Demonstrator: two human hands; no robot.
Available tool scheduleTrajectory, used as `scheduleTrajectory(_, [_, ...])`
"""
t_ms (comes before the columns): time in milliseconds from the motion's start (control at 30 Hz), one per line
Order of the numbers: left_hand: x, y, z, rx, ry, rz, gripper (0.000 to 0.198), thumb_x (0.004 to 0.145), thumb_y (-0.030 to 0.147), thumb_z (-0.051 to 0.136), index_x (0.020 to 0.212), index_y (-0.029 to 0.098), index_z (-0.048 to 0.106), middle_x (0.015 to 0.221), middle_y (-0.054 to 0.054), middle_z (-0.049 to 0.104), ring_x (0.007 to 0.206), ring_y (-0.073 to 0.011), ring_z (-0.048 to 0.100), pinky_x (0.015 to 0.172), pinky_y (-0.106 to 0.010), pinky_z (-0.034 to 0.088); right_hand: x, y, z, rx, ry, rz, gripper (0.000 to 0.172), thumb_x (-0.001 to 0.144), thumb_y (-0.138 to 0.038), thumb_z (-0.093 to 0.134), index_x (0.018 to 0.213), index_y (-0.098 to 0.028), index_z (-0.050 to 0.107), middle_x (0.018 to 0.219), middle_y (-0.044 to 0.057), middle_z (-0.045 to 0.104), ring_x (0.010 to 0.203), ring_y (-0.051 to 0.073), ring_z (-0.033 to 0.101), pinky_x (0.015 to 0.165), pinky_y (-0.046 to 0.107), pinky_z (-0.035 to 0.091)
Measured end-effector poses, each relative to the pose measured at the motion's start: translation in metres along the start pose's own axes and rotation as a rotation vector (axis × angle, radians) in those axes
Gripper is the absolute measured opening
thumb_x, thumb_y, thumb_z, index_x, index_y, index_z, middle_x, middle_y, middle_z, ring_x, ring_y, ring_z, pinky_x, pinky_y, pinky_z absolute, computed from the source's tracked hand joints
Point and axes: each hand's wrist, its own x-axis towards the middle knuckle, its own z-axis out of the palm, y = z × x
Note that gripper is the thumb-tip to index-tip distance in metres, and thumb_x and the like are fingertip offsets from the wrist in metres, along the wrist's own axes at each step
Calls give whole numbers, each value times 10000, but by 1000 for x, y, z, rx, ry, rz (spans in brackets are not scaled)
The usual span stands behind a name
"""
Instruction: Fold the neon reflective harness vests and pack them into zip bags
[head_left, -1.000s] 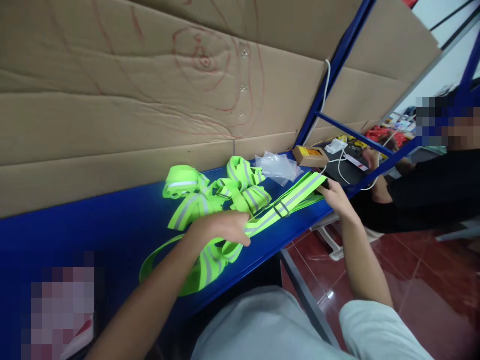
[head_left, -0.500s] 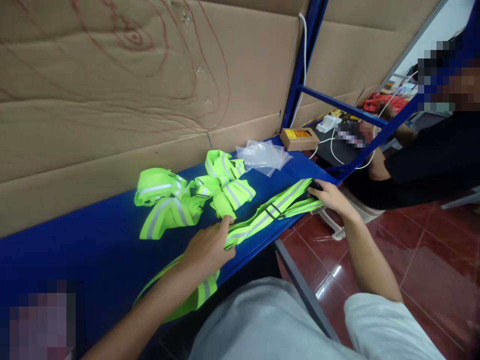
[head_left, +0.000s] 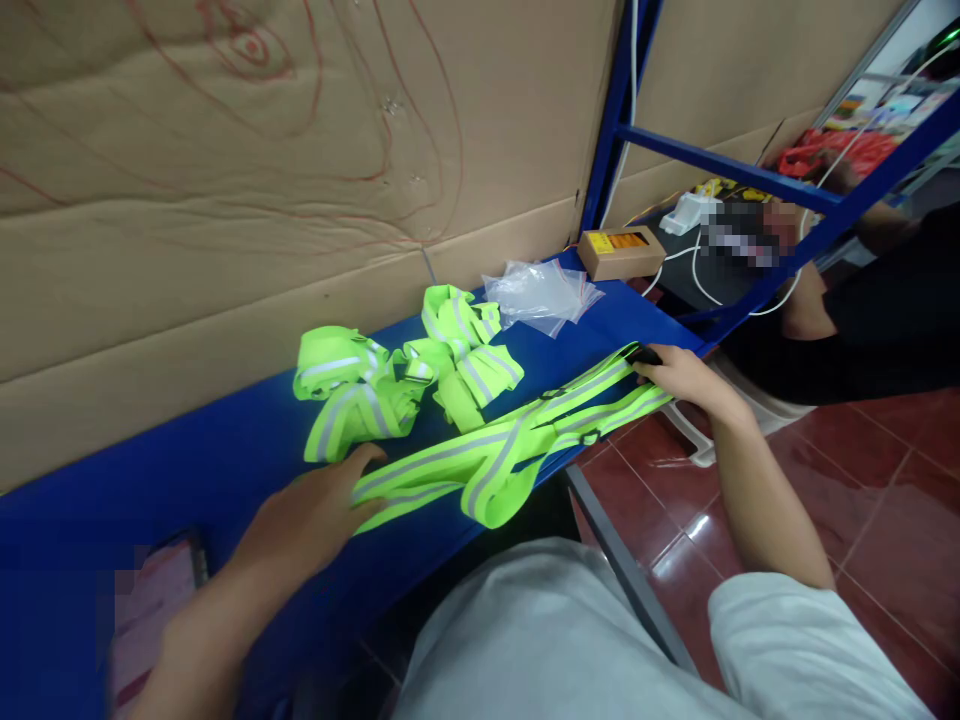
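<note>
Stretched between my hands along the front of the blue table is a neon-green reflective harness (head_left: pixel 435 461) with grey stripes and black slider buckles. My left hand (head_left: pixel 322 505) grips its left end, fingers wrapped round the straps. At the other end, my right hand (head_left: pixel 679 377) is closed on the harness near a black buckle piece. A loop of strap hangs down over the table edge in the middle. Just beyond lie a bundled green strap (head_left: pixel 352 400) on the left and a second folded bundle (head_left: pixel 469 365) beside it.
Clear plastic bags (head_left: pixel 540 295) lie behind the bundles, next to an open cardboard box (head_left: pixel 621 254). A phone (head_left: pixel 161 620) rests at the table's left. Blue rack posts (head_left: pixel 727 170) and white cables stand at right, where another person in dark clothing (head_left: pixel 885 310) sits. Cardboard (head_left: pixel 510 120) lines the back.
My left hand has slid leftward and toward me, pulling the harness out longer. The strap that hung by my left forearm now lies between my hands. The view has shifted slightly.
</note>
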Motion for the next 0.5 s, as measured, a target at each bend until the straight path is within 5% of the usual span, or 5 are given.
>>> scheduleTrajectory(133, [-36,17,16,115,262,133,584,904,271,511,1487,289,496,1448,-90,620,1338,-366,577,1146,-515,451,-1,-4,1,-34,-36,24,198,886,-365,595,966,-233,720,901,80,780,852,279,702,744,335,461])
scheduleTrajectory(200, [-57,62,28,48,488,258,623,953,391,469,1572,361,398,1575,-75,505,1387,-412,529,1157,-597,444,-1,-6,1,-56,-42,46,230,898,-381,586,1010,-231,718,937,98,782,891,295,709,759,345,470])
scheduleTrajectory(267, [-67,125,38,-32,588,548,660,993,463,469,1623,426,275,1664,-48,384,1463,-389,465,1167,-587,453,1,-8,1,-80,-45,64,269,923,-408,552,1018,-219,717,966,122,780,909,306,711,769,358,481])
scheduleTrajectory(400, [-24,242,37,-81,689,662,996,959,645,552,1684,252,-7,1730,-187,163,1618,-390,116,1259,-606,290,6,-12,2,-124,-34,70,380,966,-466,482,1026,-174,717,1071,188,762,958,337,704,800,390,495])
scheduleTrajectory(500, [35,272,20,-70,722,505,1071,920,684,599,1683,180,42,1712,-254,162,1601,-453,113,1258,-659,200,7,-12,-1,-144,-40,45,385,977,-455,471,1019,-162,717,1115,192,753,984,336,703,808,382,495])
